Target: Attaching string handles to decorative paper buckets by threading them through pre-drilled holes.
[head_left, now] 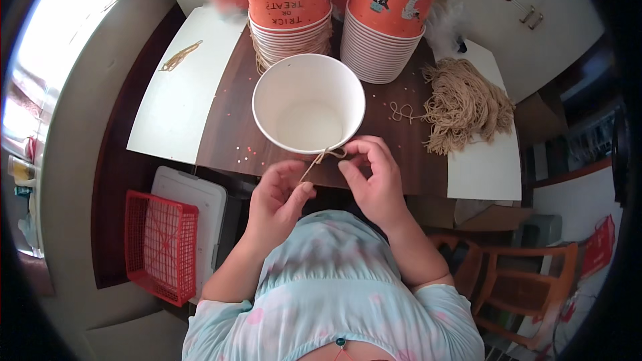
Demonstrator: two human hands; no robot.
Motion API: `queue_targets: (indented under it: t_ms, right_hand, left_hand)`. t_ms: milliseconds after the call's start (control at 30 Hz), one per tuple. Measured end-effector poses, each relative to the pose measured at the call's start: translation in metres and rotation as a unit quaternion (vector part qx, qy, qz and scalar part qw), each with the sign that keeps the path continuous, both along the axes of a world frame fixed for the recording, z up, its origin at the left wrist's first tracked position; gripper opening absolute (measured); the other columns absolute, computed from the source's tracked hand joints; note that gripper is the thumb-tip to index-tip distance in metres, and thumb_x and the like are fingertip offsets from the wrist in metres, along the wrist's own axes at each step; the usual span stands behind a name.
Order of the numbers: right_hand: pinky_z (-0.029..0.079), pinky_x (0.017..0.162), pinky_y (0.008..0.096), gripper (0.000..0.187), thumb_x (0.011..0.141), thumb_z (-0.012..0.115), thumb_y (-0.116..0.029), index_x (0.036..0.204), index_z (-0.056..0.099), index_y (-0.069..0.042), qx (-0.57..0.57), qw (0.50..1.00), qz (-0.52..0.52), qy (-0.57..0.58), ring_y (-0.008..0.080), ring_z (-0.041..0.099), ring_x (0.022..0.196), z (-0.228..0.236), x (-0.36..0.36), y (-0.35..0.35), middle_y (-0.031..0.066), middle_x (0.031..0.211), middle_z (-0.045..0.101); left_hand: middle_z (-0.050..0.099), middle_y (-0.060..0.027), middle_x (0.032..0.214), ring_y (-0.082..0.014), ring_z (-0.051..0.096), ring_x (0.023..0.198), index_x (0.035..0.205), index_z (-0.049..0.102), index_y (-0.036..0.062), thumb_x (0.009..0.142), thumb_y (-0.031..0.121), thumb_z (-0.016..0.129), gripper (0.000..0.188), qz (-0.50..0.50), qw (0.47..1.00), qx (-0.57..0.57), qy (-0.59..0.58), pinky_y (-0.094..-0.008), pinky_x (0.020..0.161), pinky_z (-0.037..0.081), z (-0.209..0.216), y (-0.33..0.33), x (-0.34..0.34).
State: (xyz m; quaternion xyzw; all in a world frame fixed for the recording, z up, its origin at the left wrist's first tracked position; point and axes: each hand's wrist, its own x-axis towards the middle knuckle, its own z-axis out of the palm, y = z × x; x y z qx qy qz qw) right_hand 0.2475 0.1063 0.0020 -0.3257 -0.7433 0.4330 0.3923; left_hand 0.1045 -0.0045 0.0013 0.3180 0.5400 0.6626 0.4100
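A white paper bucket (309, 103) stands at the table's near edge with its open mouth toward me, and nothing shows inside it. At the near side of its rim is a thin tan string (322, 156) with a small knot and loop. My left hand (277, 195) pinches the string's loose end between thumb and fingers, just below the rim. Right of the knot, my right hand (376, 177) has its bent fingers against the bucket's rim and at the string's loop. The fingertips partly hide their grip.
Stacks of orange paper buckets (382, 50) stand behind, one stack (289, 10) wrapped with strings. A heap of tan strings (465, 103) lies at right, and a few strings (180, 57) at left. A red plastic basket (160, 247) is below left, a wooden chair (528, 287) lower right.
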Motion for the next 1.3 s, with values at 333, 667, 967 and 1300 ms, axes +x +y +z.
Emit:
queue_targets:
  t_ms: [333, 667, 967, 1300]
  right_hand:
    - [0.047, 0.063, 0.0323, 0.024, 0.068, 0.075, 0.0, 0.091, 0.068, -0.006, 0.408, 0.909, 0.036, 0.075, 0.0208, 0.059, 0.074, -0.003, -0.029, 0.016, 0.0056, 0.093, 0.066]
    - [0.051, 0.069, 0.0333, 0.014, 0.07, 0.076, -0.002, 0.083, 0.07, -0.005, 0.255, 0.945, 0.205, -0.019, 0.0227, 0.064, 0.077, 0.035, 0.028, 0.063, 0.0079, 0.088, 0.069]
    - [0.047, 0.09, 0.0343, 0.035, 0.069, 0.077, -0.015, 0.102, 0.07, -0.005, 0.095, 0.9, 0.323, -0.278, 0.024, 0.059, 0.105, 0.09, 0.074, 0.127, 0.013, 0.113, 0.061]
    - [0.049, 0.083, 0.0249, 0.036, 0.088, 0.063, -0.007, 0.121, 0.053, 0.003, -0.211, 0.927, 0.31, -0.015, 0.0101, 0.061, 0.09, 0.109, -0.014, 0.065, 0.0064, 0.102, 0.064]
  left_hand:
    - [0.065, -0.0053, 0.068, -0.0079, 0.058, 0.06, 0.08, 0.064, -0.0022, 0.087, 0.005, 0.064, 0.01, -0.163, 0.964, 0.019, 0.21, -0.0222, 0.056, 0.045, 0.053, -0.016, -0.005]
    - [0.066, -0.0034, 0.077, -0.0071, 0.058, 0.071, 0.094, 0.066, -0.0018, 0.091, 0.013, 0.062, 0.016, -0.243, 0.938, -0.037, 0.245, -0.0232, 0.064, 0.048, 0.08, -0.011, -0.086]
    - [0.053, 0.0065, 0.065, -0.0012, 0.043, 0.061, 0.08, 0.065, 0.0012, 0.092, 0.027, 0.064, 0.029, -0.167, 0.965, -0.076, 0.189, -0.0198, 0.053, 0.035, 0.087, 0.018, -0.117]
    - [0.053, 0.0057, 0.068, -0.0017, 0.046, 0.061, 0.087, 0.064, 0.0035, 0.095, 0.024, 0.059, 0.022, -0.305, 0.947, -0.094, -0.027, -0.0178, 0.052, 0.034, 0.098, 0.088, -0.049]
